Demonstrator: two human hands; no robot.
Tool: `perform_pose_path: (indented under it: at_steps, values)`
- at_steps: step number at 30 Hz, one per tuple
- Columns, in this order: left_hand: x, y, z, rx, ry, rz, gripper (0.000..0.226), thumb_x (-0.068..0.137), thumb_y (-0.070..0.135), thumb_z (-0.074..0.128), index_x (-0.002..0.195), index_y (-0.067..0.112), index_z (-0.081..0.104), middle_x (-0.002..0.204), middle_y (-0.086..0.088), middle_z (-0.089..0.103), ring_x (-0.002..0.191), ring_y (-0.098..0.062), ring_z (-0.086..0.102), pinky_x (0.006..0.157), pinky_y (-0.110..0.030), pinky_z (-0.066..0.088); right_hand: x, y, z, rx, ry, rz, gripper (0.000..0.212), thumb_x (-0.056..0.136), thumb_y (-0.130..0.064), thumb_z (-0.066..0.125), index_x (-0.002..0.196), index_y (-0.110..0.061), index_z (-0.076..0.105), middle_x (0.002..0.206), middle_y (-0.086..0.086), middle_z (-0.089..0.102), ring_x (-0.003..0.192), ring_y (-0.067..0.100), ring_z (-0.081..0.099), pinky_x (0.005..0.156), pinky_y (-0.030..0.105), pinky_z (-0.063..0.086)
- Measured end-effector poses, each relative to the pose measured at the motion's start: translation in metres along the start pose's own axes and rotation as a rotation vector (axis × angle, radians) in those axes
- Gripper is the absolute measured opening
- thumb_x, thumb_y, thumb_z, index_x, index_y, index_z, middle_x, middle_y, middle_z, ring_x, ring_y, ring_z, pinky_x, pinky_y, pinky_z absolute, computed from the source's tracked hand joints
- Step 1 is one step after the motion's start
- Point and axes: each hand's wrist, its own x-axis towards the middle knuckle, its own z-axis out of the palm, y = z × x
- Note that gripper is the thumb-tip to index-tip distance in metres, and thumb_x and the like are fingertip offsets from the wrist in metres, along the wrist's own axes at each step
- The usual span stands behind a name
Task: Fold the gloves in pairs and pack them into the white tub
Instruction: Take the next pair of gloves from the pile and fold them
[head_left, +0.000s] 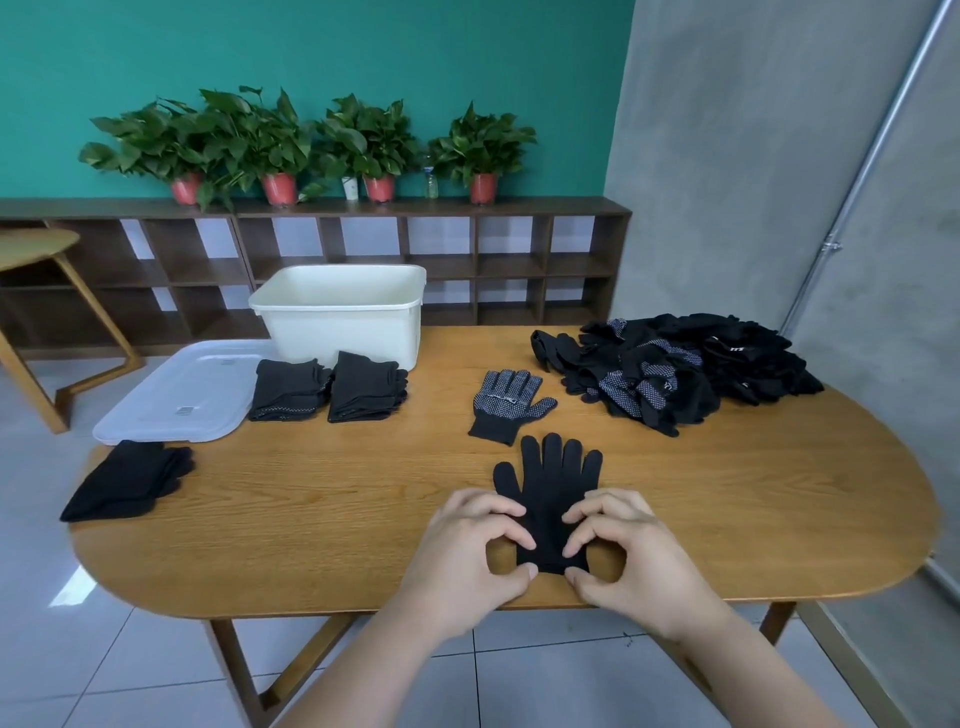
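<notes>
A plain black knit glove (553, 483) lies between the fingers (496, 512) of both hands. Just beyond them lies a dotted black glove (506, 402), farther right a loose black glove heap (685, 374), farther left a white plastic tub (337, 325).

One white tub (337, 332), one clear lid (176, 389). Three folded glove stacks: left stack (288, 389) and middle stack (366, 387) at centre-left, edge stack (130, 480) at far left. Two single gloves lie flat at centre: one dotted glove (506, 402), one plain glove (553, 483). One loose glove heap (675, 374) at right. Four potted plants (280, 145) in red pots along the top.
</notes>
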Motion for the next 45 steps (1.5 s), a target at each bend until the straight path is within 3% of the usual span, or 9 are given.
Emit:
perform_pose_path:
  at_steps: [9, 15, 20, 24, 27, 30, 36, 41, 45]
  values:
    - [0.000, -0.001, 0.001, 0.005, 0.019, -0.009, 0.016, 0.087, 0.044, 0.076, 0.102, 0.045, 0.077, 0.133, 0.038, 0.053, 0.143, 0.002, 0.031, 0.118, -0.041, 0.033, 0.001, -0.001, 0.001, 0.009, 0.027, 0.037, 0.017, 0.081, -0.033, 0.086, 0.086, -0.045, 0.076, 0.132, -0.031, 0.060, 0.144, 0.010, 0.038, 0.112, 0.028, 0.035]
    - [-0.001, 0.008, -0.009, -0.006, -0.023, -0.014, 0.053, 0.080, 0.037, 0.075, 0.131, 0.049, 0.062, 0.139, 0.038, 0.044, 0.146, -0.001, 0.028, 0.119, -0.032, 0.030, 0.003, -0.004, -0.010, 0.229, 0.038, 0.094, 0.023, 0.082, -0.019, 0.088, 0.083, -0.040, 0.079, 0.124, -0.024, 0.070, 0.138, 0.010, 0.048, 0.115, 0.035, 0.035]
    - [-0.001, 0.003, -0.002, 0.026, 0.075, -0.003, 0.024, 0.090, 0.030, 0.074, 0.109, 0.045, 0.073, 0.125, 0.034, 0.055, 0.135, 0.003, 0.038, 0.113, -0.037, 0.039, 0.003, -0.003, -0.012, 0.258, 0.011, 0.080, 0.021, 0.081, -0.023, 0.088, 0.087, -0.041, 0.078, 0.126, -0.020, 0.070, 0.138, 0.015, 0.047, 0.116, 0.042, 0.035]
    - [0.000, 0.002, -0.001, -0.007, 0.132, 0.022, 0.015, 0.096, 0.031, 0.072, 0.106, 0.041, 0.074, 0.118, 0.032, 0.061, 0.128, -0.003, 0.047, 0.106, -0.036, 0.043, 0.001, -0.005, -0.008, 0.047, -0.064, 0.057, 0.047, 0.071, -0.066, 0.086, 0.113, -0.051, 0.069, 0.143, -0.027, 0.052, 0.146, 0.010, 0.032, 0.114, 0.028, 0.031]
    - [0.000, 0.002, -0.003, -0.085, 0.149, 0.018, 0.014, 0.097, 0.029, 0.073, 0.106, 0.040, 0.074, 0.116, 0.029, 0.064, 0.125, -0.010, 0.052, 0.103, -0.036, 0.045, 0.003, -0.006, -0.002, 0.028, 0.044, 0.004, 0.025, 0.082, -0.047, 0.082, 0.106, -0.049, 0.073, 0.128, -0.026, 0.063, 0.134, 0.012, 0.046, 0.107, 0.029, 0.041]
    - [-0.002, 0.003, -0.003, -0.120, 0.162, -0.026, 0.015, 0.097, 0.038, 0.072, 0.111, 0.042, 0.069, 0.114, 0.028, 0.063, 0.119, -0.009, 0.055, 0.099, -0.036, 0.047, 0.002, -0.005, -0.003, 0.253, 0.134, 0.149, 0.022, 0.088, -0.025, 0.084, 0.099, -0.043, 0.079, 0.106, -0.017, 0.074, 0.112, 0.014, 0.062, 0.099, 0.030, 0.047]
    - [-0.004, 0.008, -0.002, -0.092, 0.104, -0.075, 0.046, 0.098, 0.044, 0.069, 0.139, 0.053, 0.052, 0.119, 0.032, 0.060, 0.123, 0.003, 0.054, 0.105, -0.028, 0.046, 0.008, 0.001, -0.007, 0.492, 0.294, 0.398, 0.016, 0.087, -0.036, 0.083, 0.090, -0.023, 0.075, 0.081, -0.006, 0.073, 0.077, 0.011, 0.064, 0.077, 0.024, 0.050]
    - [-0.004, 0.013, -0.005, 0.056, 0.055, -0.047, 0.055, 0.099, 0.051, 0.062, 0.149, 0.055, 0.041, 0.126, 0.041, 0.049, 0.128, 0.017, 0.034, 0.112, -0.025, 0.034, 0.021, 0.005, 0.002, 0.381, 0.360, 0.553, 0.023, 0.090, -0.039, 0.080, 0.111, -0.028, 0.076, 0.095, -0.013, 0.077, 0.086, 0.003, 0.067, 0.076, 0.021, 0.049]
    - [-0.002, 0.014, -0.006, 0.153, -0.005, 0.007, 0.052, 0.099, 0.056, 0.055, 0.150, 0.050, 0.045, 0.135, 0.036, 0.047, 0.135, 0.011, 0.029, 0.114, -0.030, 0.033, 0.029, 0.005, 0.012, 0.186, 0.456, 0.602, 0.025, 0.091, -0.036, 0.080, 0.114, -0.026, 0.075, 0.093, -0.015, 0.069, 0.093, 0.007, 0.064, 0.077, 0.024, 0.050]
